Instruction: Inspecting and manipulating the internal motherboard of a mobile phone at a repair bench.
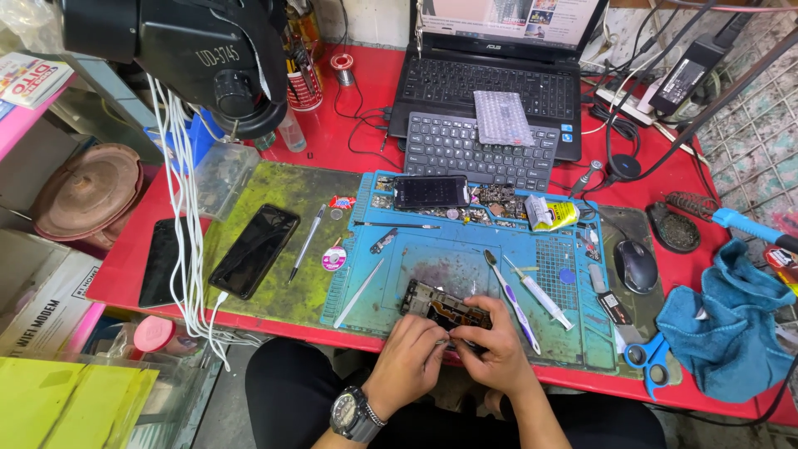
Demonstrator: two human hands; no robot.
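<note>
Head view: both hands met at the near edge of a blue work mat (465, 258) laid on a red desk (366, 125). The left hand (409, 356), with a wristwatch (353, 413) on its wrist, had its fingers curled shut around a thin tool whose tip was too small to make out. The right hand (495, 347) had its fingers closed on the near end of an opened phone (440, 306), which lay on the mat just ahead of both hands with its inner parts exposed.

Just right of the phone lay a toothbrush (509, 299) and a white pen-like tool (538, 293). A second phone (431, 191) rested face up at the far edge of the mat. On a green mat (283, 187) to the left lay a dark phone (254, 250) and a pen (307, 242). A mouse (636, 266), blue scissors (647, 359) and a blue cloth (727, 320) lay to the right. A small keyboard (465, 148) and a laptop (490, 75) stood at the far side.
</note>
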